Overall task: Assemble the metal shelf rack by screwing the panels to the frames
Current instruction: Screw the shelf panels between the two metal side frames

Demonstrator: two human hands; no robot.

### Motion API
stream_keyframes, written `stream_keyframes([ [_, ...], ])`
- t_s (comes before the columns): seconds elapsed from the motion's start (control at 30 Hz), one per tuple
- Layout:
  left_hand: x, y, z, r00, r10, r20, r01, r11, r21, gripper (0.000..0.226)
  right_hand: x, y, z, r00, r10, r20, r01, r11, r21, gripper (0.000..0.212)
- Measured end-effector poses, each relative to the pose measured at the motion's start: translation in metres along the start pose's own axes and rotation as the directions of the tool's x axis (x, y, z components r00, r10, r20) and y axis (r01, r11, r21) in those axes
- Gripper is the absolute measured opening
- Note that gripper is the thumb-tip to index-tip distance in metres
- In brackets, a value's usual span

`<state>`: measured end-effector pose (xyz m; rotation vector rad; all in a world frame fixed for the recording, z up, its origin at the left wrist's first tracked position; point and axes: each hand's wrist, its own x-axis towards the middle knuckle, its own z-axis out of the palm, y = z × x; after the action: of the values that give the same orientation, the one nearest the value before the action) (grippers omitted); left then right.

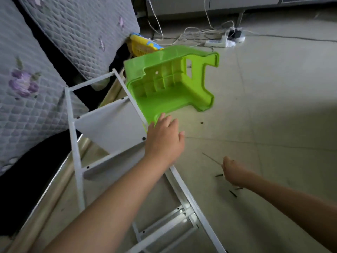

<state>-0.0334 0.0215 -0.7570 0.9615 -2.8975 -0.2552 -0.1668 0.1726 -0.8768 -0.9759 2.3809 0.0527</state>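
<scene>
The white shelf rack [102, 125] lies tilted at centre left of the frame. The left hand [164, 137], fingers straight, rests over its frame rail beside a green stool [171, 83]. The right hand [232, 170], lower right, pinches a thin tool [211, 158].

Rack frame [76, 161] lies on the floor [273, 115], left of centre, its left side against the sofa [27, 79]. Two panels [111, 125] sit between its rails. Plastic stool [169, 79] lies tipped on its side just right of the frame's far end, touching the right rail. Left hand [164, 139] is over that rail, at the stool's near edge. Right hand [231, 172] is further right, near loose screws [232, 193] on the floor. Power strip [217, 42] with cables lies far behind the stool.
</scene>
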Motion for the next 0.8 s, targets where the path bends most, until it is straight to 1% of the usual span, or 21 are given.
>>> stream_keyframes([
  [0.1,-0.004,0.026,0.016,0.992,0.015,0.128,-0.031,0.993,0.118,0.042,-0.018,0.034,0.05,0.999,0.036,-0.017,-0.037,0.996,-0.087,0.027],
  [0.13,-0.006,0.029,0.019,0.987,0.013,0.159,-0.036,0.989,0.14,0.042,-0.024,0.042,0.066,0.997,0.004,-0.075,-0.013,0.993,-0.12,0.025],
  [0.17,-0.006,0.03,0.02,0.983,0.015,0.181,-0.045,0.985,0.164,0.043,-0.027,0.049,0.082,0.986,-0.044,-0.163,0.022,0.991,-0.134,0.022],
  [0.2,-0.005,0.03,0.02,0.981,0.018,0.192,-0.054,0.982,0.184,0.044,-0.033,0.055,0.095,0.98,-0.066,-0.186,0.042,0.991,-0.13,0.015],
  [0.23,-0.005,0.03,0.02,0.981,0.017,0.192,-0.055,0.979,0.194,0.045,-0.037,0.063,0.11,0.983,-0.067,-0.168,0.044,0.989,-0.141,0.014],
  [0.27,-0.005,0.029,0.019,0.983,0.01,0.185,-0.047,0.979,0.197,0.045,-0.037,0.074,0.128,0.995,-0.042,-0.095,0.03,0.992,-0.122,0.019],
  [0.33,-0.005,0.028,0.019,0.987,0.005,0.163,-0.037,0.981,0.192,0.044,-0.039,0.089,0.154,1.0,-0.007,-0.022,0.005,0.992,-0.124,0.027],
  [0.37,-0.005,0.029,0.02,0.988,0.005,0.154,-0.035,0.981,0.19,0.044,-0.042,0.088,0.157,1.0,-0.012,-0.012,0.01,0.988,-0.157,0.022],
  [0.43,-0.005,0.028,0.02,0.99,0.008,0.144,-0.034,0.983,0.182,0.043,-0.043,0.091,0.165,0.999,-0.034,-0.039,0.026,0.981,-0.195,0.014],
  [0.5,-0.005,0.027,0.02,0.991,0.01,0.136,-0.034,0.984,0.175,0.042,-0.04,0.089,0.162,0.999,-0.035,-0.001,0.034,0.989,-0.145,0.027],
  [0.53,-0.005,0.027,0.02,0.991,0.011,0.132,-0.034,0.984,0.174,0.042,-0.038,0.088,0.159,0.999,-0.017,-0.031,0.013,0.994,-0.108,0.029],
  [0.6,-0.006,0.027,0.02,0.992,0.015,0.126,-0.037,0.984,0.174,0.042,-0.032,0.084,0.145,0.984,-0.022,-0.175,0.008,0.997,-0.081,0.023],
  [0.63,-0.007,0.027,0.02,0.992,0.018,0.124,-0.039,0.984,0.174,0.042,-0.027,0.081,0.137,0.981,-0.023,-0.194,0.015,0.999,-0.045,0.024],
  [0.67,-0.008,0.027,0.019,0.992,0.019,0.122,-0.04,0.984,0.173,0.041,-0.022,0.077,0.129,0.985,-0.006,-0.172,0.008,1.0,0.015,0.024],
  [0.7,-0.008,0.027,0.019,0.993,0.016,0.119,-0.036,0.984,0.172,0.041,-0.014,0.076,0.126,0.985,-0.005,-0.173,0.011,0.999,0.031,0.023],
  [0.8,-0.009,0.027,0.018,0.994,-0.004,0.107,-0.014,0.985,0.17,0.038,0.0,0.07,0.122,0.988,-0.016,-0.153,0.015,1.0,-0.011,0.024],
])
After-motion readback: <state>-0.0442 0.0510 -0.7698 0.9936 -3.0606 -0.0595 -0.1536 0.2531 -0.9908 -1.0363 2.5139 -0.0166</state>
